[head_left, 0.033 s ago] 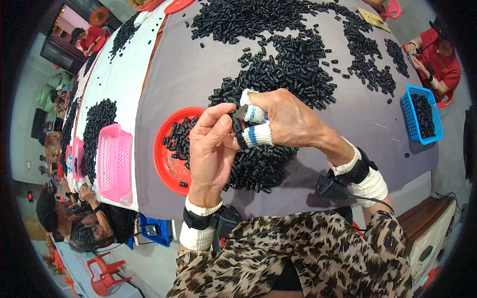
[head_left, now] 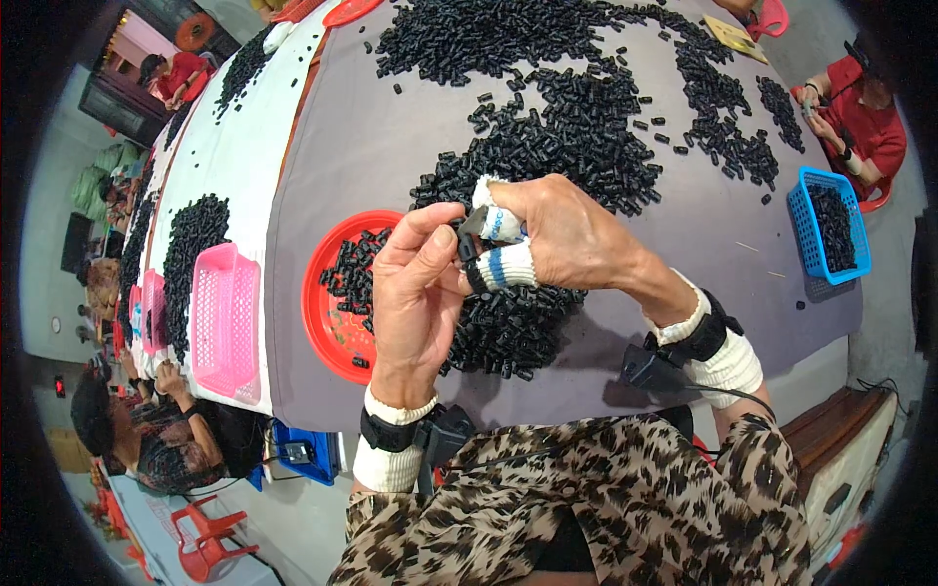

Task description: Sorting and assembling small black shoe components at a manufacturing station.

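Observation:
Above the grey-covered table, my left hand [head_left: 410,303] pinches a small black plastic part [head_left: 463,240] between thumb and fingertips. My right hand [head_left: 581,234] is closed round a small grey blade [head_left: 476,221] with a white wrapping, and the blade meets or nearly meets the part. White knit covers [head_left: 508,266] sit on fingers of my right hand, one with a blue stripe. Beneath and beyond both hands spreads a large heap of similar black parts [head_left: 513,337]. A round red tray [head_left: 311,298] holding more of them lies left of my left hand.
On the white-covered table to the left stands a pink basket [head_left: 227,337] beside another heap of black parts [head_left: 195,239]. A blue basket [head_left: 809,230] of parts sits at the right edge. Co-workers sit around, one in red [head_left: 870,122] at the right.

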Available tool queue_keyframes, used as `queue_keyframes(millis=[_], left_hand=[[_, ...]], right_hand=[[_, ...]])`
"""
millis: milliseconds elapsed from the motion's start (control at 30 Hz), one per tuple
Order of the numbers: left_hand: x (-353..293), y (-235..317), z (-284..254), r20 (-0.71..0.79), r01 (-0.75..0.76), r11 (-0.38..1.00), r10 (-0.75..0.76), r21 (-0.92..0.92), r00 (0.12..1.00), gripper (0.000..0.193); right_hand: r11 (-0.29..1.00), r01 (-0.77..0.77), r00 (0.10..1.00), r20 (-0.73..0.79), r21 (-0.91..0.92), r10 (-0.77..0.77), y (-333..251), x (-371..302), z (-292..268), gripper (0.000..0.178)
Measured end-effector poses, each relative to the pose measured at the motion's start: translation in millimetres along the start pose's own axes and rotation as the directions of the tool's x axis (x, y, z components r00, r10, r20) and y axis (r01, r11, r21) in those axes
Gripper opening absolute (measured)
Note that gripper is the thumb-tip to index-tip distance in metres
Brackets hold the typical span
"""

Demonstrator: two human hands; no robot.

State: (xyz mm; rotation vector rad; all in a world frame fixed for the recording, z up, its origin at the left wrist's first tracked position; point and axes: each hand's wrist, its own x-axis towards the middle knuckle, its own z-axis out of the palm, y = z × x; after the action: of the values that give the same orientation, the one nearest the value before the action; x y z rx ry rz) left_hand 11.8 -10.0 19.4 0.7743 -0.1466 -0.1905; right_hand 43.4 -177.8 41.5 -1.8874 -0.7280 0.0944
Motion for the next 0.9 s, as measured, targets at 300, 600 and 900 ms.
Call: queue_keyframes(millis=[300, 600, 900], left_hand=[[-1, 0, 6, -0.054, -0.024, 0.994, 0.03, 0.104, 0.998, 0.02], [-2, 0, 8, -0.071, -0.006, 0.991, 0.016, 0.137, 0.997, 0.019], [-1, 0, 7, -0.068, -0.024, 0.991, 0.034, 0.13, 0.997, 0.019]], right_hand=[[0.995, 0.015, 1.0, 0.009, -0.098, -0.014, 0, 0, -2, 0.039], [0.996, -0.017, 0.998, 0.051, -0.086, 0.022, -2, -1, -4, 0.038], [0.998, 0.002, 1.0, 0.03, -0.056, -0.001, -2, -3, -2, 0.037]])
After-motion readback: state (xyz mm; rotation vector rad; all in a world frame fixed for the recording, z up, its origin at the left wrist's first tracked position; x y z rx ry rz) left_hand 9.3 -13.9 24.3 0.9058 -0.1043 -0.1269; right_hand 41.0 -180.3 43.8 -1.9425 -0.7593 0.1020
